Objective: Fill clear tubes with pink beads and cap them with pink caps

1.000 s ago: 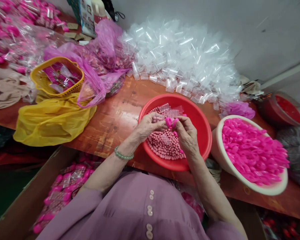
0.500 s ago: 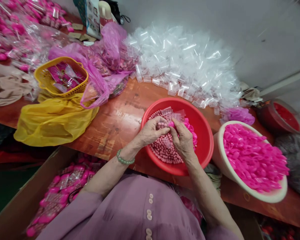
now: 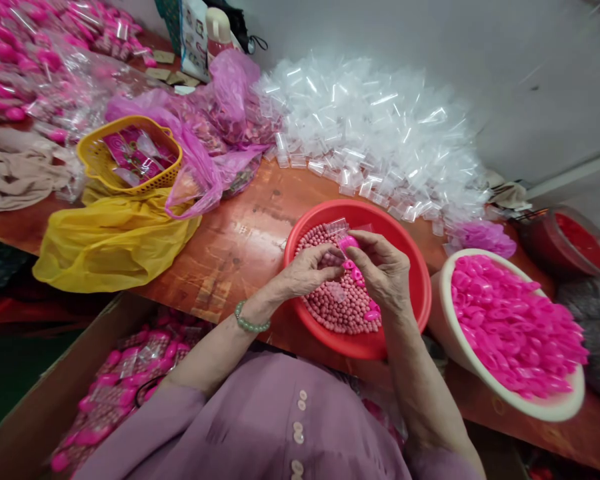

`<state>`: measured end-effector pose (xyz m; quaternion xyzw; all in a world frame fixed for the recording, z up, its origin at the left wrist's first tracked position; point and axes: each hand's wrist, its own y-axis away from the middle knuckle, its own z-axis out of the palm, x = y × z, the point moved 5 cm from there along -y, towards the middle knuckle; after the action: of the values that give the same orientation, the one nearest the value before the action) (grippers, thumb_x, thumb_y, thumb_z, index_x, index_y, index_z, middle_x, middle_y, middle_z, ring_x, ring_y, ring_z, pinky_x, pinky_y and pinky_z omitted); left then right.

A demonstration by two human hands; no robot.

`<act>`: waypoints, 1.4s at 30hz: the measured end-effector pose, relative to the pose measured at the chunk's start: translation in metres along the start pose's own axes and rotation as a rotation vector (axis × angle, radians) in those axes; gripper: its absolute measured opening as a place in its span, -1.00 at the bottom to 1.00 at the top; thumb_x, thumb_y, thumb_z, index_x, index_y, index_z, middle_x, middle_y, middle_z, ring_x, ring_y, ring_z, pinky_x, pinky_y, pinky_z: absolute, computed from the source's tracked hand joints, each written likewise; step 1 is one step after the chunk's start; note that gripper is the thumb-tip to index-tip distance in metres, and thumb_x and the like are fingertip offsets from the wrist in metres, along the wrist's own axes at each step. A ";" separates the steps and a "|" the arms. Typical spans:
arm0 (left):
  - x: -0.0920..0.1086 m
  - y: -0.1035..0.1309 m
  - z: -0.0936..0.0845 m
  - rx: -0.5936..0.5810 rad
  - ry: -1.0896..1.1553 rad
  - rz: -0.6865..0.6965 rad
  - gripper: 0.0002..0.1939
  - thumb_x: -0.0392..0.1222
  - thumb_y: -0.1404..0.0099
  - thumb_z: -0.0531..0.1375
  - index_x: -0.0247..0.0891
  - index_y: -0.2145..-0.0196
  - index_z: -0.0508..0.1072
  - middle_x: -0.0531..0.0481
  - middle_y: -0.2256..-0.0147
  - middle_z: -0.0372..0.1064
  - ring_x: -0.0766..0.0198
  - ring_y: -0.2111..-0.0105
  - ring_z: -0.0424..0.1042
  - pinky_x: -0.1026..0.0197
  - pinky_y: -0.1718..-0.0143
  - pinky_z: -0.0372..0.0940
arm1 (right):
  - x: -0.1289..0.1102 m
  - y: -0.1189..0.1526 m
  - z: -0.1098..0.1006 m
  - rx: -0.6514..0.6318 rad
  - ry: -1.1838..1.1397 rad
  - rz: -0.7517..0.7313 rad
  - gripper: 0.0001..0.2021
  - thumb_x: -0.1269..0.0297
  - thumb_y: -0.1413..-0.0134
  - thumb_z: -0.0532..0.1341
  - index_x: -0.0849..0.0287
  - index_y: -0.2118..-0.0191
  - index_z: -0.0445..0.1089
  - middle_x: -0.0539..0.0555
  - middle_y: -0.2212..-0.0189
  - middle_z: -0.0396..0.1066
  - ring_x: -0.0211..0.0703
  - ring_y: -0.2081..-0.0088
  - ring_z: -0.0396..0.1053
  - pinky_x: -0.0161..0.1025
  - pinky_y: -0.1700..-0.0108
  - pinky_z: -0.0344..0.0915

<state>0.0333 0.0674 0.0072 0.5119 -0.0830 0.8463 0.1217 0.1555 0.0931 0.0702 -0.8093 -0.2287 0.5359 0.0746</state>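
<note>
Both my hands are over a red basin point(image 3: 420, 280) that holds small dusty-pink beads point(image 3: 330, 310) and some bright pink plastic pieces point(image 3: 373, 312). My right hand point(image 3: 387, 270) pinches a bright pink piece point(image 3: 349, 243) between thumb and fingers. Close to its left, my left hand point(image 3: 310, 270) has its thumb and fingertips together around something clear and small, too hard to make out. A clear plastic case point(image 3: 337, 227) lies on the beads behind the fingers.
White tub point(image 3: 577, 393) of bright pink pieces at right. Pile of clear cases point(image 3: 370, 120) behind the basin. Yellow basket point(image 3: 93, 160), yellow bag point(image 3: 110, 240) and pink bag point(image 3: 200, 180) at left. Below the table edge, a carton point(image 3: 55, 373) holds pink packed items.
My right hand has lifted and turned, its fingers now higher on the pink piece. A gap shows between my hands, baring more beads and pink pieces. The view has shifted slightly.
</note>
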 end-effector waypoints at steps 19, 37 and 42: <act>0.002 -0.004 0.002 -0.152 -0.274 -0.004 -0.80 -0.08 -0.25 0.25 -0.27 0.30 0.41 0.04 0.43 0.29 0.30 0.43 0.30 0.20 0.34 0.29 | 0.002 0.000 -0.002 -0.232 0.288 -0.137 -0.84 0.21 -0.22 0.24 0.06 0.15 0.54 0.06 0.30 0.58 -0.11 0.26 0.52 -0.15 0.15 0.44; 0.001 -0.004 0.004 -0.158 -0.095 -0.160 -0.76 -0.14 -0.14 0.28 -0.28 0.45 0.28 0.16 0.54 0.13 0.44 0.55 0.11 0.31 0.48 0.09 | -0.005 0.005 0.004 -0.306 0.386 -0.268 -0.76 0.25 -0.26 0.21 0.14 -0.01 0.43 0.13 0.21 0.53 -0.09 0.19 0.50 -0.14 0.13 0.45; -0.002 -0.009 0.002 -0.122 0.051 -0.172 -0.62 0.02 -0.06 0.38 -0.33 0.45 0.35 0.09 0.54 0.26 0.42 0.54 0.22 0.31 0.50 0.10 | -0.001 0.017 0.019 -0.357 0.574 -0.305 -0.20 0.02 -0.07 0.32 0.30 -0.32 0.07 0.40 -0.12 0.34 0.25 -0.13 0.34 0.19 -0.09 0.36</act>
<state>0.0379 0.0753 0.0065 0.4869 -0.0869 0.8389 0.2271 0.1435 0.0750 0.0566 -0.8835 -0.4063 0.2216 0.0723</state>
